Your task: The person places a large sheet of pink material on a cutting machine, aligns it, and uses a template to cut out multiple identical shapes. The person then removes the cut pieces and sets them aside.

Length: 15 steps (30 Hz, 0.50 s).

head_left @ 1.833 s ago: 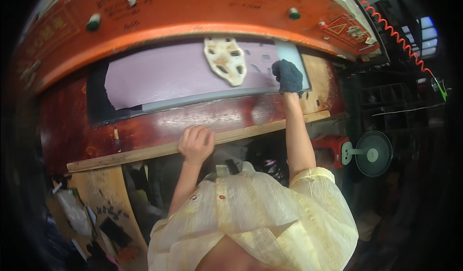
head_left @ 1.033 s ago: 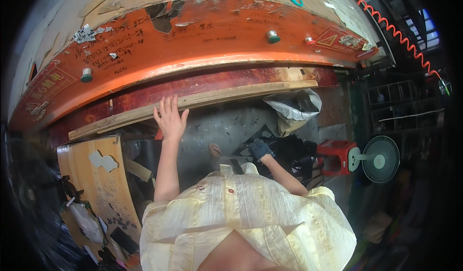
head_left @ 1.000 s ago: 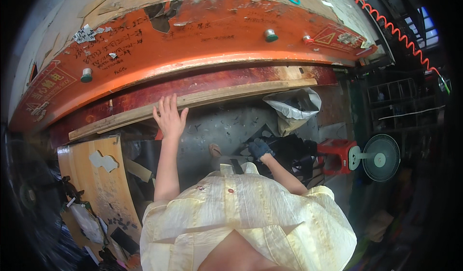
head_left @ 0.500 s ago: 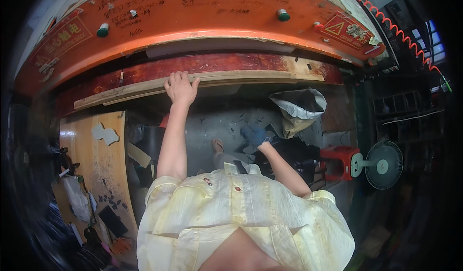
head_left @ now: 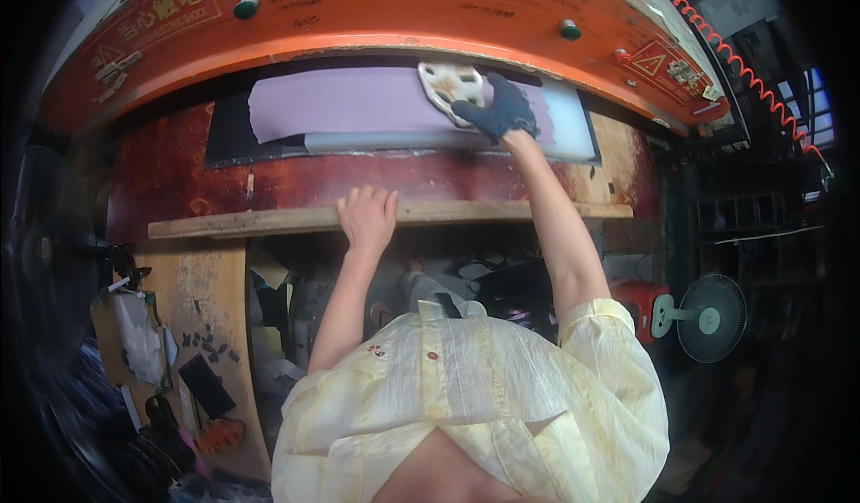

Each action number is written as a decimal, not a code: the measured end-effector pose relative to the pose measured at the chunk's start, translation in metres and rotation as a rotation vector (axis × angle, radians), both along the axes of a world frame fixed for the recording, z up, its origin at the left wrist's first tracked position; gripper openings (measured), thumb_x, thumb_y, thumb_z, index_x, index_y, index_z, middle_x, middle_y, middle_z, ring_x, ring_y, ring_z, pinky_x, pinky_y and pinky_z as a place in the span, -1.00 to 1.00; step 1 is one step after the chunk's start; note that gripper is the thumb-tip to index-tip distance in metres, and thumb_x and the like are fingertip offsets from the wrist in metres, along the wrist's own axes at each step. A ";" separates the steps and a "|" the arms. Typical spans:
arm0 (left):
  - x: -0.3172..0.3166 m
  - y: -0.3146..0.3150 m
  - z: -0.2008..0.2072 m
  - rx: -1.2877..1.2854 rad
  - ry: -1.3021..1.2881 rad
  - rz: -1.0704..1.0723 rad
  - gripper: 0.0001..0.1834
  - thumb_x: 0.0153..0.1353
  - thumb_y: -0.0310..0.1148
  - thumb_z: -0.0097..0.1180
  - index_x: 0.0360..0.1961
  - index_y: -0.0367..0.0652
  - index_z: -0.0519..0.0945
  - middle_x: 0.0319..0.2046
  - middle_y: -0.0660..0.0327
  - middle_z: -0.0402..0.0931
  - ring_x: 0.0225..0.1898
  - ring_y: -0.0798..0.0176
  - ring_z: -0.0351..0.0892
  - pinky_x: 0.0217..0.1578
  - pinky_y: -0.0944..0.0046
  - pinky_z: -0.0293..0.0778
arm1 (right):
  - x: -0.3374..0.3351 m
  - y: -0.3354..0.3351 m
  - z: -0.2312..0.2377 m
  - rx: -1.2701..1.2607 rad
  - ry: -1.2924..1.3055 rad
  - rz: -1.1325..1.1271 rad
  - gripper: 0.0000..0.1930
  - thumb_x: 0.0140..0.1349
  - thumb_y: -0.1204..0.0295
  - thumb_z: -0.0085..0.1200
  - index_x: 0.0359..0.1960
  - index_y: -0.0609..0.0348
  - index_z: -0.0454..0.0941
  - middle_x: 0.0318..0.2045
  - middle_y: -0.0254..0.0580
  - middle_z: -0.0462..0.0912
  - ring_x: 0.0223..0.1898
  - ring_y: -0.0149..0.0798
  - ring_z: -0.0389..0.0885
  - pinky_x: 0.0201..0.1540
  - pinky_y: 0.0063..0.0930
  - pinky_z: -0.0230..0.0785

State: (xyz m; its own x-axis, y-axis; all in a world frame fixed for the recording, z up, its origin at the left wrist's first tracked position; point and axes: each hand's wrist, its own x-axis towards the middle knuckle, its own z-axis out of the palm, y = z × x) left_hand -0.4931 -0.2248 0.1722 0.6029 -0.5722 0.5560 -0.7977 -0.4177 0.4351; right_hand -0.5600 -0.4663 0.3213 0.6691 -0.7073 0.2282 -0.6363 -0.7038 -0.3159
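Note:
My left hand (head_left: 367,219) is closed over the wooden rail (head_left: 466,213) along the front of the dark red sliding board (head_left: 358,180), fingers hooked over its top. My right hand (head_left: 503,111), in a dark glove, grips a cream-white cutting die (head_left: 451,89) with several openings by its right side. The die is on or just over a lavender sheet (head_left: 340,100); whether it touches is unclear. Under the sheet shows a translucent white pad (head_left: 571,118), on a black mat (head_left: 226,136).
Across the far side runs the orange press beam (head_left: 403,24) with two green-capped buttons. A wooden side table (head_left: 193,279) with dark scraps and an orange glove (head_left: 221,434) stands at left. At right are a fan (head_left: 710,318) and a red stool (head_left: 634,306).
The red board has come out toward me, bringing the lavender sheet into view under the beam. My right hand has risen from low by the floor and now holds the die.

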 end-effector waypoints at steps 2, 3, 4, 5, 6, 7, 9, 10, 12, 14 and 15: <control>-0.013 0.013 -0.006 -0.009 -0.006 0.044 -0.75 0.07 -0.14 0.16 -0.63 -0.02 0.55 -0.58 0.27 0.43 -0.42 0.13 0.44 -0.39 0.09 0.25 | 0.027 0.011 0.000 -0.022 0.165 -0.111 0.13 -0.40 -0.26 0.29 0.29 0.02 0.22 0.21 0.15 0.27 0.24 0.08 0.26 0.19 -0.10 0.20; -0.023 0.021 -0.008 0.009 0.024 0.047 -0.75 0.07 -0.14 0.16 -0.64 -0.02 0.55 -0.58 0.29 0.42 -0.44 0.16 0.44 -0.41 0.11 0.25 | 0.037 0.017 -0.001 -0.058 0.221 -0.155 0.21 -0.46 -0.29 0.29 0.33 0.01 0.15 0.25 0.18 0.20 0.27 0.12 0.21 0.20 -0.05 0.18; -0.030 0.027 -0.011 -0.016 0.025 0.060 -0.74 0.05 -0.13 0.18 -0.65 -0.01 0.54 -0.58 0.30 0.43 -0.45 0.18 0.44 -0.42 0.12 0.25 | 0.047 0.023 -0.005 -0.040 0.322 -0.147 0.31 -0.47 -0.30 0.29 0.39 -0.01 -0.04 0.29 0.23 0.09 0.30 0.19 0.11 0.23 0.02 0.11; -0.039 0.035 -0.013 -0.026 0.045 0.059 -0.74 0.05 -0.14 0.18 -0.66 0.00 0.53 -0.58 0.31 0.42 -0.46 0.19 0.43 -0.43 0.14 0.25 | 0.049 0.032 -0.010 -0.022 0.335 -0.143 0.30 -0.46 -0.31 0.28 0.39 -0.01 -0.03 0.26 0.23 0.15 0.28 0.19 0.16 0.21 -0.02 0.15; -0.048 0.044 -0.014 -0.017 0.027 0.065 -0.76 0.04 -0.15 0.19 -0.65 0.01 0.53 -0.57 0.32 0.42 -0.46 0.20 0.44 -0.43 0.16 0.25 | 0.051 0.041 -0.015 -0.003 0.347 -0.139 0.29 -0.45 -0.31 0.27 0.39 -0.01 -0.01 0.23 0.24 0.20 0.25 0.20 0.21 0.20 -0.06 0.18; -0.056 0.051 -0.015 -0.011 0.021 0.069 -0.77 0.03 -0.16 0.20 -0.65 0.02 0.53 -0.56 0.34 0.43 -0.46 0.21 0.44 -0.44 0.19 0.25 | 0.050 0.047 -0.018 0.051 0.401 -0.146 0.28 -0.44 -0.32 0.26 0.38 -0.01 0.00 0.20 0.24 0.26 0.22 0.20 0.26 0.19 -0.10 0.21; -0.070 0.065 -0.015 -0.051 0.018 0.060 -0.80 0.01 -0.18 0.22 -0.63 0.04 0.54 -0.54 0.37 0.45 -0.45 0.24 0.44 -0.44 0.22 0.26 | 0.042 0.058 -0.025 0.097 0.372 -0.145 0.25 -0.41 -0.26 0.29 0.39 -0.03 -0.02 0.22 0.19 0.21 0.26 0.17 0.20 0.20 -0.05 0.17; -0.077 0.072 -0.015 -0.067 0.041 0.055 -0.82 0.00 -0.19 0.23 -0.62 0.04 0.54 -0.53 0.38 0.46 -0.45 0.25 0.45 -0.44 0.23 0.26 | 0.035 0.061 -0.026 0.105 0.391 -0.155 0.24 -0.40 -0.24 0.29 0.38 -0.01 -0.01 0.20 0.20 0.25 0.23 0.18 0.23 0.18 -0.06 0.20; -0.088 0.081 -0.014 -0.089 0.039 0.051 -0.84 -0.01 -0.21 0.24 -0.61 0.05 0.54 -0.51 0.40 0.47 -0.43 0.26 0.46 -0.43 0.24 0.28 | 0.020 0.060 -0.026 0.116 0.370 -0.126 0.17 -0.33 -0.14 0.32 0.35 0.12 0.06 0.17 0.19 0.32 0.17 0.10 0.35 0.15 -0.15 0.26; -0.097 0.090 -0.014 -0.118 0.050 0.040 -0.86 -0.05 -0.24 0.26 -0.60 0.06 0.55 -0.49 0.41 0.49 -0.41 0.27 0.48 -0.41 0.25 0.31 | 0.002 0.052 -0.022 0.320 0.165 -0.036 0.11 -0.28 -0.07 0.33 0.33 0.19 0.11 0.15 0.17 0.35 0.13 0.01 0.39 0.12 -0.25 0.29; -0.101 0.093 -0.014 -0.115 0.045 0.038 -0.87 -0.05 -0.24 0.25 -0.59 0.06 0.55 -0.48 0.41 0.49 -0.40 0.28 0.49 -0.40 0.25 0.31 | -0.010 0.045 -0.019 0.409 0.066 0.018 0.07 -0.25 -0.03 0.33 0.32 0.23 0.13 0.14 0.16 0.37 0.11 -0.03 0.41 0.11 -0.30 0.30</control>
State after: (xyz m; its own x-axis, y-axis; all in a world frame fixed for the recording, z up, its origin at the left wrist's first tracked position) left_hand -0.5936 -0.1316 0.1583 0.6489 -0.4821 0.5887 -0.7607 -0.3928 0.5168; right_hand -0.5699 -0.4208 0.3022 0.6857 -0.7192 -0.1126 -0.6534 -0.5399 -0.5306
